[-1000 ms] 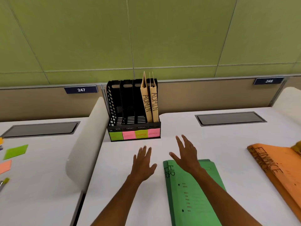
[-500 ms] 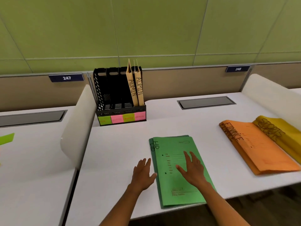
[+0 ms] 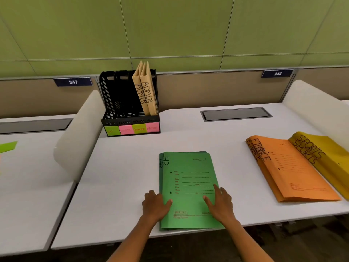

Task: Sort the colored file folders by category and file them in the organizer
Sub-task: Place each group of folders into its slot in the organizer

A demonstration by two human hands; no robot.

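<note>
Two green folders marked HR (image 3: 188, 178) lie stacked on the white desk in front of me. My left hand (image 3: 154, 205) holds their left edge, thumb on top and fingers curled at the edge. My right hand (image 3: 221, 203) lies flat on the top cover, fingers spread. A black organizer (image 3: 105, 103) stands at the back, with coloured labels (image 3: 132, 128) on its front. Two tan ADMIN folders (image 3: 146, 91) stand in its rightmost slot; the other slots look empty. Orange FINANCE folders (image 3: 294, 173) and yellow SPORTS folders (image 3: 328, 156) lie at the right.
White curved dividers stand to the left (image 3: 79, 137) and to the far right (image 3: 311, 104). A grey cable hatch (image 3: 236, 114) is set into the desk behind the folders. A green sticky note (image 3: 7, 146) lies on the neighbouring desk. The desk's front edge is just below my hands.
Both hands drew back from near the organizer to the near end of the green folders. The left hand went from the bare desk onto the folders' left edge.
</note>
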